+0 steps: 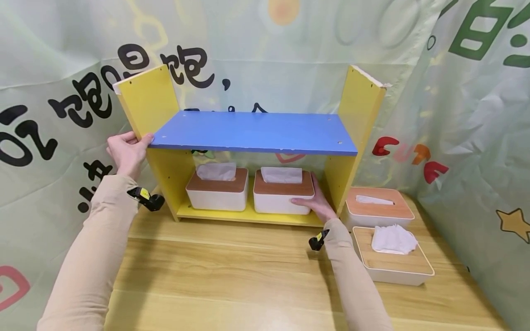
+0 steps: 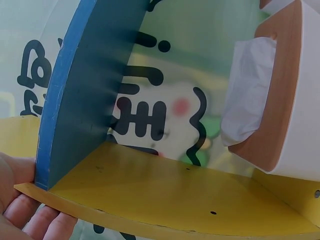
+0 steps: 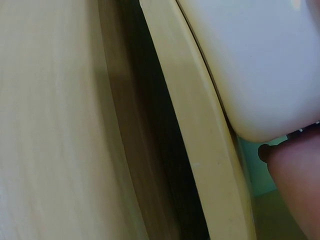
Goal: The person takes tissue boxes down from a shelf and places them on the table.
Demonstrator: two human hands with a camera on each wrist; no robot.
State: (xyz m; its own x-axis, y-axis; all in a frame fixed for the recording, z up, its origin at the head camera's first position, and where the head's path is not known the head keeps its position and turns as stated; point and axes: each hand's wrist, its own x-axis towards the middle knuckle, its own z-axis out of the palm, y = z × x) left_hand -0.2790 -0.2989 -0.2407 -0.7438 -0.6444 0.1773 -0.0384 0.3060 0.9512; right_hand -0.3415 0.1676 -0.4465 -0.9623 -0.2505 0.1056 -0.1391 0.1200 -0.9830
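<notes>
My left hand (image 1: 127, 154) grips the left side panel of a yellow and blue shelf unit (image 1: 252, 132). Its thumb lies by the front corner of the blue board, and its fingers (image 2: 42, 220) wrap the yellow panel's outer edge. Down in the lower compartment, my right hand (image 1: 316, 202) holds the right end of a white tissue box (image 1: 281, 203) with a brown wood lid, thumb across the front face. Most of its other fingers are hidden behind the box. To the left stands a similar tissue box (image 1: 217, 200). White tissue sticks out of both lids.
On the wooden table (image 1: 232, 276), right of the shelf unit, stand two more tissue boxes with lighter lids, one behind (image 1: 378, 214) and one in front (image 1: 393, 266). A printed curtain (image 1: 455, 138) hangs behind and along both sides.
</notes>
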